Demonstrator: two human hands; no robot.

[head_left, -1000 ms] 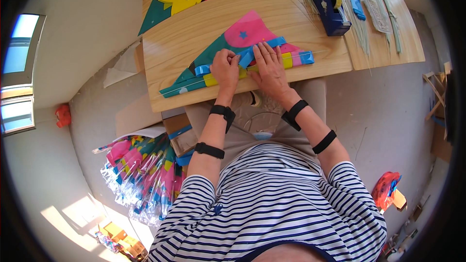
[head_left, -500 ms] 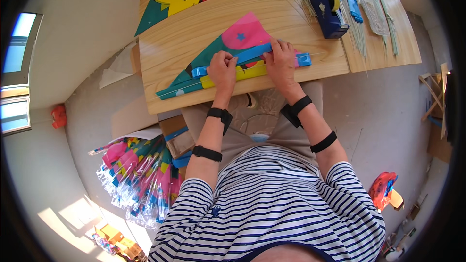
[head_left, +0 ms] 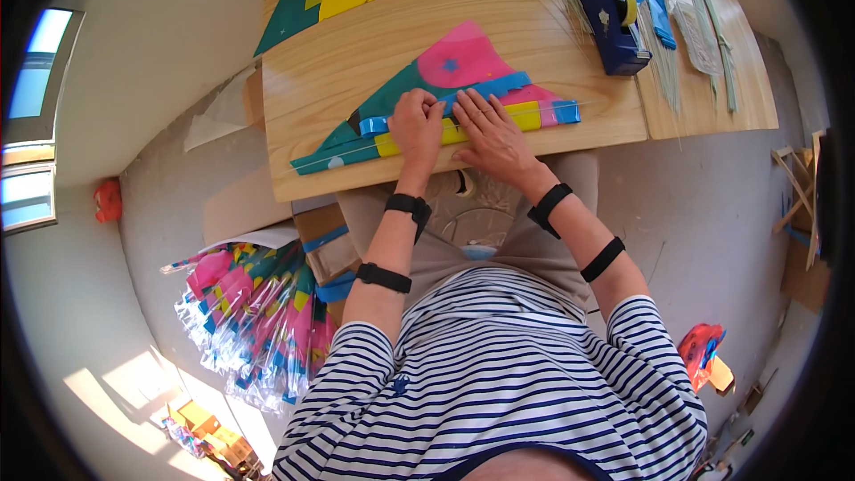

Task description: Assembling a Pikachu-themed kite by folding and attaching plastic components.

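Observation:
A folded triangular kite sheet point(head_left: 481, 55) in pink, green and yellow lies near the table's front edge. Along its folded yellow and green edge runs a thin pale rod point(head_left: 534, 112). A blue ribbon point(head_left: 508, 85) stretches across the sheet just beyond that edge, its left end curled into a loop. My left hand point(head_left: 417, 129) is closed on the ribbon beside this loop, fingertips partly hidden. Flat on the sheet and ribbon lies my right hand point(head_left: 492, 136), fingers stretched out and close to the left thumb.
A dark blue tape dispenser point(head_left: 607, 27) with yellow tape stands at the back right. Beyond it are thin sticks point(head_left: 663, 80), blue ribbons point(head_left: 657, 0) and a clear plastic tray point(head_left: 696, 36). Another printed sheet point(head_left: 298, 18) lies back left. Bundled kites point(head_left: 258, 303) sit below, left.
My right hand has let go of the ribbon's right part, shifted left and flattened onto the sheet. My left hand stays closed at nearly the same place.

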